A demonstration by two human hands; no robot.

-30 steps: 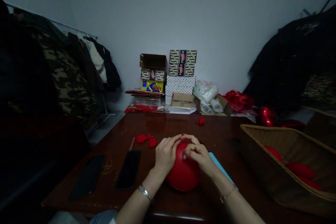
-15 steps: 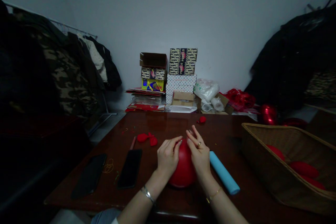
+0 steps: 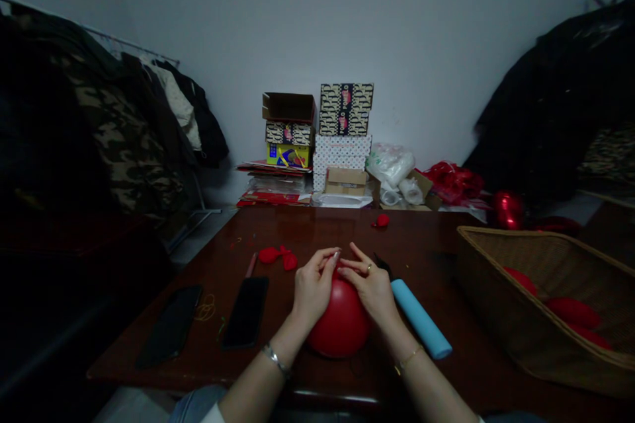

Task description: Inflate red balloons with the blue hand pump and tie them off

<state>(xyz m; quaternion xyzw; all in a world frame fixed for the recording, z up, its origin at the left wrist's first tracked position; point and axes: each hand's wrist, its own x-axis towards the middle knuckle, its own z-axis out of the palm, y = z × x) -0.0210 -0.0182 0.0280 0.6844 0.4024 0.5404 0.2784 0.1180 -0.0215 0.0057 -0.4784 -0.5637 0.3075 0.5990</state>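
The right hand (image 3: 371,284) now lies lower on the balloon (image 3: 340,324); half a second ago its fingers stood up open, now they bend toward the left hand (image 3: 313,284), and the fingertips of both meet at the balloon's top. The balloon sits a little more left of the blue tube (image 3: 421,318).

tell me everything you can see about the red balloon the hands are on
The red balloon is inflated, round and smooth with a dull shine, like rubber. It rests on the dark wooden table near the front edge, its neck end turned away from the camera and hidden under the fingers. The left hand grips its far left side and the right hand its far right, fingertips meeting at the top. A blue tube lies just to its right; whether they touch is unclear.
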